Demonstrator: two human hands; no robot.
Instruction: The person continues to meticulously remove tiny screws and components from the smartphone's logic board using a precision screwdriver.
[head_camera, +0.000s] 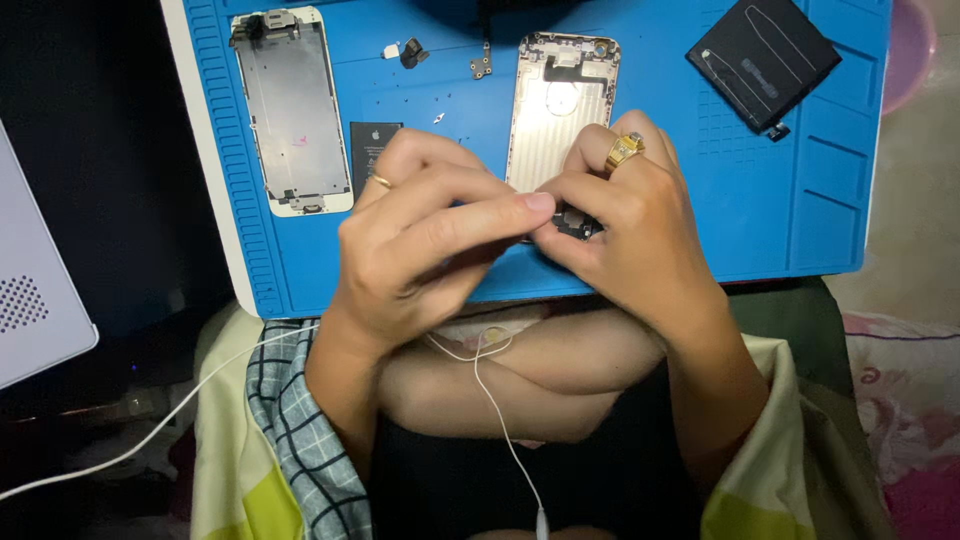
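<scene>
Nearest the camera, a white cable (495, 400) runs up across the lap, past a checked cloth (300, 430) on the left.

Above it the two hands meet at the near edge of the blue mat (790, 200). The left hand (420, 235), with a thin ring, has thumb and forefinger stretched rightward, their tips pressed against the right hand's fingers. The right hand (630, 225), wearing a heavy gold ring, is clenched around a small dark part (575, 225), which peeps out between the fingertips of both hands. So both grips are closed on that one part, held just over the mat at the foot of the phone shell (560, 105).

The part looks tiny, light and stiff, probably delicate. By my judgement it is best pinched at its edges with fingertips only, as little pressure as will hold it; it could easily slip or bend.

Farther back, the shell lies open and gold-coloured. To its left sit a small black battery (372, 145) and a screen frame (290, 110); tiny brackets (410, 52) and screws lie between. At the far right rests a larger black battery (765, 60). A grey device (35, 290) sits off the mat at the left.
</scene>
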